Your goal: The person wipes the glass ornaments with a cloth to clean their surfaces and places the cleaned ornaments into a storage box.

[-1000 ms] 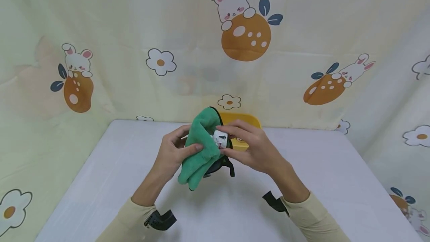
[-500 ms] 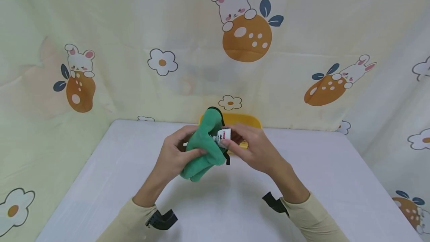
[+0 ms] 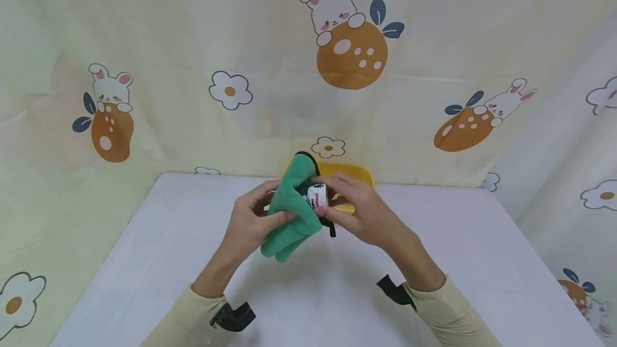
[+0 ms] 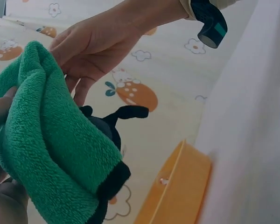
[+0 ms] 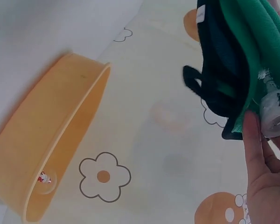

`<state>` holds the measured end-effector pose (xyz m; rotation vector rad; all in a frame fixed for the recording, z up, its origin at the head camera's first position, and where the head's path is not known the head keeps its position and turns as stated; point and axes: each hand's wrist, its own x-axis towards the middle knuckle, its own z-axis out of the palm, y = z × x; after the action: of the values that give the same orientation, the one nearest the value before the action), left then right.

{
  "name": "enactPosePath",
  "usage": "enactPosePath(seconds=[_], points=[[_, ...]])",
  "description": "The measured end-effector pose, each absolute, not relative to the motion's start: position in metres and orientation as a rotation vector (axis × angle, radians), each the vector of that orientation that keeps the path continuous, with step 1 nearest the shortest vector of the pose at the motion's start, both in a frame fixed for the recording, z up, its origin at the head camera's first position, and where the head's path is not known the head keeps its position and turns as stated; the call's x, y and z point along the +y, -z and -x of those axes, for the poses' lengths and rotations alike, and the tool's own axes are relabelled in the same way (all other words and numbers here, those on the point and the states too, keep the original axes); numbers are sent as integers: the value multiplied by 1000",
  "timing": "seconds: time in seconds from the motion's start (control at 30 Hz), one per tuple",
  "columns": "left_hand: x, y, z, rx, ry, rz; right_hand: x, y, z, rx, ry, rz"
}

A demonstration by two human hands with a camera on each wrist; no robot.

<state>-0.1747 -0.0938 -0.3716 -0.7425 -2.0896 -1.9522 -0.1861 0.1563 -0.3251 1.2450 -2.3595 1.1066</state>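
My left hand (image 3: 250,224) grips a thick green towel (image 3: 289,202) with dark edging and a dark hanging loop (image 5: 192,80), its thumb pressed on the near side. The fold of cloth surrounds the clear upper part of a small Christmas ornament, perhaps a snow globe. Only the ornament's white base (image 3: 317,196) shows plainly in the head view, with a dark tree and red lettering. My right hand (image 3: 363,210) pinches that base between thumb and fingers. In the right wrist view, a frosty white shape (image 5: 267,78) rises from the base into the cloth.
Behind the hands stands a yellow bin (image 3: 349,169) on the white table (image 3: 414,261). In the right wrist view a clear globe with a red-and-white figure (image 5: 45,179) lies inside it. Patterned curtain (image 3: 270,31) hangs at the back and sides.
The ornament's base has turned in my right fingers, bringing different print to view. The towel's hanging lower end has shifted up slightly, while my left hand keeps its hold.
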Motion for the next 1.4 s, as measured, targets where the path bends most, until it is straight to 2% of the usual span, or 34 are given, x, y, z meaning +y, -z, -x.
enactPosePath(seconds=[0.57, 1.07, 1.4], points=[[-96, 369, 178, -2040, 2259, 654, 155, 324, 192, -2072, -901, -1354], [-98, 372, 178, -2080, 2042, 865, 161, 320, 189, -2211, -986, -1321], [-97, 372, 177, -2115, 1946, 762, 159, 318, 187, -2234, -1039, -1184]])
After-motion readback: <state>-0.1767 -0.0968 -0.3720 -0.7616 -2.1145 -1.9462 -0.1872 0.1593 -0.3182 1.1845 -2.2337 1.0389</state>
